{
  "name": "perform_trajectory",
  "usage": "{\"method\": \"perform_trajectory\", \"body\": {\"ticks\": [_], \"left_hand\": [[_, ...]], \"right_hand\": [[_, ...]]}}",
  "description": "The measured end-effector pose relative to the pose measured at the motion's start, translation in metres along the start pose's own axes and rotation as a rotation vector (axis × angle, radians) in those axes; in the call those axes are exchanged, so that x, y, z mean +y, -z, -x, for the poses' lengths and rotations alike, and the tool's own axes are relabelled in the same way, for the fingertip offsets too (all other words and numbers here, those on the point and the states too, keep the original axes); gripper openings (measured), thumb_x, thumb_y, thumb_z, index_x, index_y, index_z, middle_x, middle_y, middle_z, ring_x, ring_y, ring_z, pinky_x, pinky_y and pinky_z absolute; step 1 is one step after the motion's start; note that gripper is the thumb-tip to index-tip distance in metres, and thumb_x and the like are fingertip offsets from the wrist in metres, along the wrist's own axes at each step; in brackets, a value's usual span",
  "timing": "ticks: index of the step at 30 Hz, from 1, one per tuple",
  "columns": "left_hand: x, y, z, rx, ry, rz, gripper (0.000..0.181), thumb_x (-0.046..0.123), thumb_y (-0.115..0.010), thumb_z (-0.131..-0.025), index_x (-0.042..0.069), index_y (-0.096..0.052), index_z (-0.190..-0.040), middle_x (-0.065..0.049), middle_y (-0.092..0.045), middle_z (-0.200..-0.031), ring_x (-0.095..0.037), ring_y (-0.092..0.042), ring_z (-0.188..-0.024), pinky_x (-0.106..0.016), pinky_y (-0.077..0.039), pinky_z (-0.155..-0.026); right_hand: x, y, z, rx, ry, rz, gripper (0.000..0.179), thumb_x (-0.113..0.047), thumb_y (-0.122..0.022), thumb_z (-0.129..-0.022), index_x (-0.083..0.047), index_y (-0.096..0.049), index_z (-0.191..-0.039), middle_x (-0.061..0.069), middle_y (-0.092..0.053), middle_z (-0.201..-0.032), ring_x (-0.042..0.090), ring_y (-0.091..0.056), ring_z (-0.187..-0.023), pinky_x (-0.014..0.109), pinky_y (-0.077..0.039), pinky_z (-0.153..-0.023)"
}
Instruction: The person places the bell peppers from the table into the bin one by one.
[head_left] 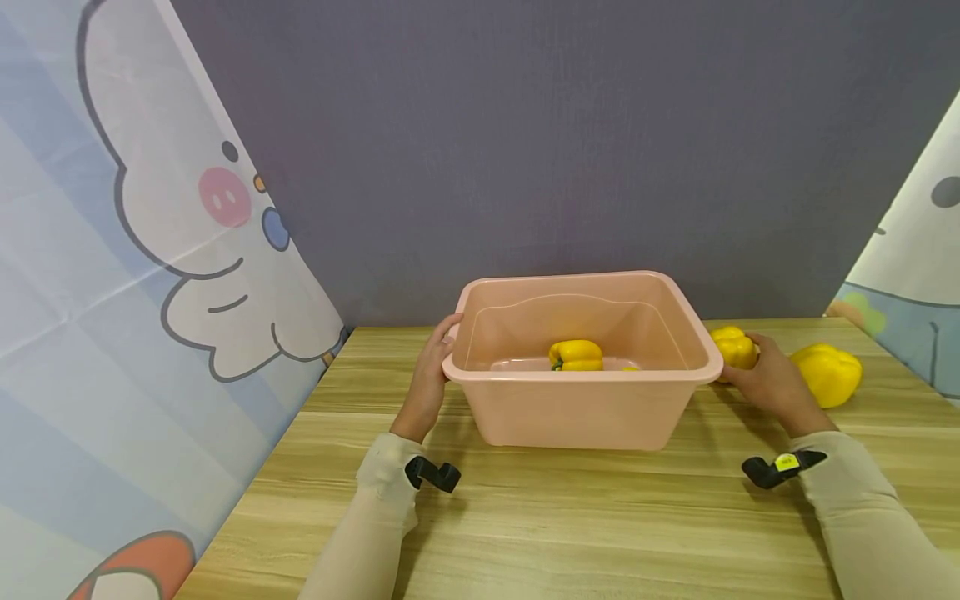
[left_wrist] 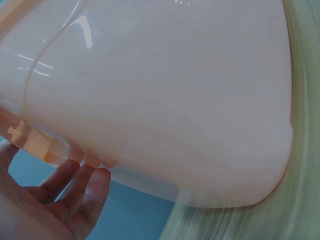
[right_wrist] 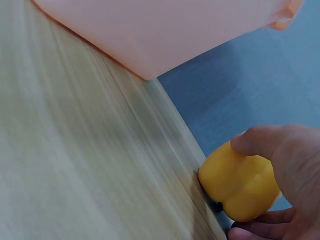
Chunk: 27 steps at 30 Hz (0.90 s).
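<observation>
A pink plastic bin [head_left: 577, 412] stands on the table, with a yellow bell pepper [head_left: 576, 355] lying inside. Only a sliver of another yellow thing [head_left: 632, 368] shows past the bin's near rim. My left hand [head_left: 429, 372] holds the bin's left rim; in the left wrist view its fingertips [left_wrist: 97, 182] touch the outer wall under that rim. To the right of the bin, my right hand [head_left: 772, 380] grips a second yellow bell pepper [right_wrist: 237, 182] between thumb and fingers, low at the tabletop. Another yellow bell pepper [head_left: 827, 375] lies just right of this hand.
The wooden table [head_left: 585, 525] ends at a dark grey panel [head_left: 570, 150] behind the bin. A cartoon-printed curtain [head_left: 112, 292] hangs along the left side, and another printed sheet [head_left: 918, 250] is at the right. Black wrist mounts [head_left: 433, 474] sit on both sleeves.
</observation>
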<state>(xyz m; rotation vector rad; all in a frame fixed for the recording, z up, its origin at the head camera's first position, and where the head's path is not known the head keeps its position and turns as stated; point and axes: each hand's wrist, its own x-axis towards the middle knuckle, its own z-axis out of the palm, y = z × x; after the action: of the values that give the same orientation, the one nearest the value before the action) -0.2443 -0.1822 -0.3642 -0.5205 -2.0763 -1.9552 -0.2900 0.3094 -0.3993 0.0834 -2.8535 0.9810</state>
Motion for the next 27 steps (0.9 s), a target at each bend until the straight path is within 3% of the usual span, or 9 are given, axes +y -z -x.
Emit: {"method": "perform_trajectory", "body": {"ticks": [6,15,23,27], "left_hand": [[0.0007,-0.0005,0.0002,0.004,-0.002,0.007,0.049,0.035,-0.038,-0.105,0.016,-0.044,-0.15,-0.029,-0.048,-0.134,-0.023,-0.056,-0.101,-0.048,-0.044,-0.087],[0.0014,-0.0014,-0.0007,0.001,-0.002,0.015,0.05,0.033,-0.037,-0.104,0.015,-0.044,-0.15,-0.03,-0.049,-0.13,-0.019,-0.057,-0.097,-0.042,-0.046,-0.084],[0.0035,-0.0004,0.0009,-0.012,-0.012,0.009,0.05,0.036,-0.038,-0.105,0.016,-0.043,-0.15,-0.029,-0.048,-0.137,-0.021,-0.057,-0.101,-0.054,-0.044,-0.089],[0.003,-0.0004,0.0009,-0.017,-0.017,0.015,0.05,0.034,-0.037,-0.105,0.014,-0.042,-0.151,-0.029,-0.048,-0.136,-0.021,-0.056,-0.101,-0.054,-0.044,-0.09]], "right_hand": [[0.0006,-0.0015,0.0006,0.008,-0.001,0.0,0.1,-0.049,-0.061,-0.096,0.021,-0.012,-0.147,0.052,-0.032,-0.134,0.065,-0.04,-0.116,0.072,-0.034,-0.094],[0.0014,-0.0039,0.0026,0.023,-0.019,0.031,0.098,-0.049,-0.061,-0.095,0.02,-0.014,-0.146,0.052,-0.035,-0.132,0.065,-0.042,-0.113,0.071,-0.036,-0.092],[0.0003,-0.0053,0.0025,0.042,-0.022,0.05,0.098,-0.05,-0.062,-0.094,0.02,-0.016,-0.146,0.052,-0.037,-0.13,0.064,-0.044,-0.11,0.07,-0.038,-0.09],[0.0005,-0.0062,0.0026,0.058,-0.017,0.053,0.097,-0.049,-0.063,-0.094,0.021,-0.018,-0.145,0.052,-0.038,-0.129,0.063,-0.045,-0.11,0.07,-0.038,-0.09]]}}
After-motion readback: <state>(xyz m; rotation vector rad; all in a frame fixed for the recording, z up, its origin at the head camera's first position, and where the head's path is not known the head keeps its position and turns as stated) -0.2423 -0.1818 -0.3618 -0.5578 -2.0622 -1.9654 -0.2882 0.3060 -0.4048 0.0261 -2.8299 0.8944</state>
